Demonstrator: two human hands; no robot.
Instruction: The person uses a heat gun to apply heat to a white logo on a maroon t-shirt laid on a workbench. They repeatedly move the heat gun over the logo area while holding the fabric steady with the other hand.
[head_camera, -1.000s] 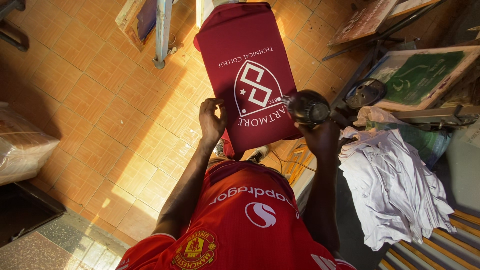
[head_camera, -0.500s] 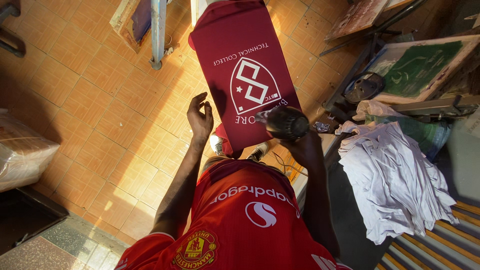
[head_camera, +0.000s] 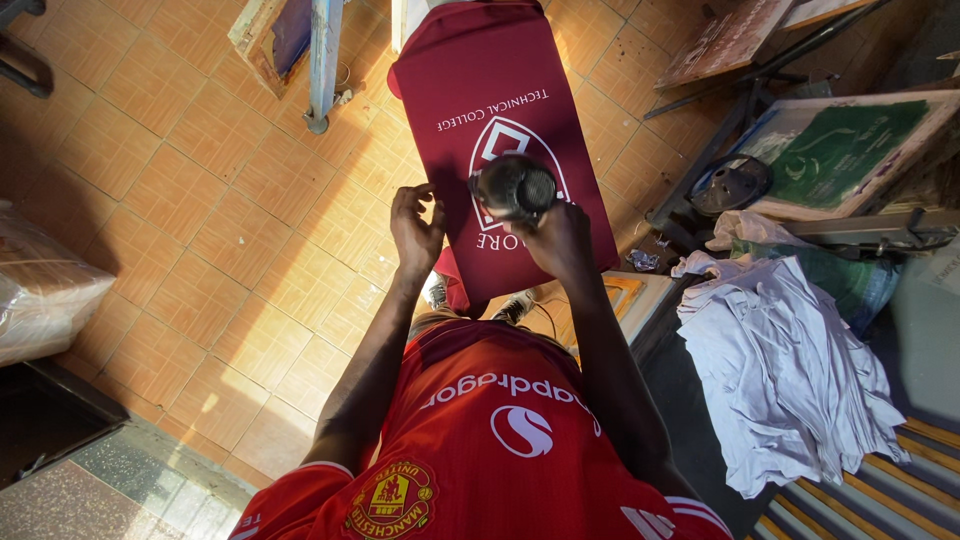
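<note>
Right hand (head_camera: 562, 238) has swung the round black heat gun (head_camera: 516, 187) leftward, now over the white print.
Drying step on the maroon shirt (head_camera: 500, 120): right fingers clenched on the gun; left hand (head_camera: 415, 228) loose at the hem. Next: slow, even sweeps.

the maroon shirt (head_camera: 520, 120) stretched flat is matt woven cloth with a smooth white print on it, and the black heat tool (head_camera: 516, 187) held in the right hand (head_camera: 560, 240) looks like hard plastic with a dull sheen and a meshed front. the floor (head_camera: 180, 200) is matt orange tile, slightly rough, with pale grout. the white garments (head_camera: 790, 370) are soft, creased cloth, and the framed screen (head_camera: 840, 150) has a bare wooden frame around flat green mesh.
</note>
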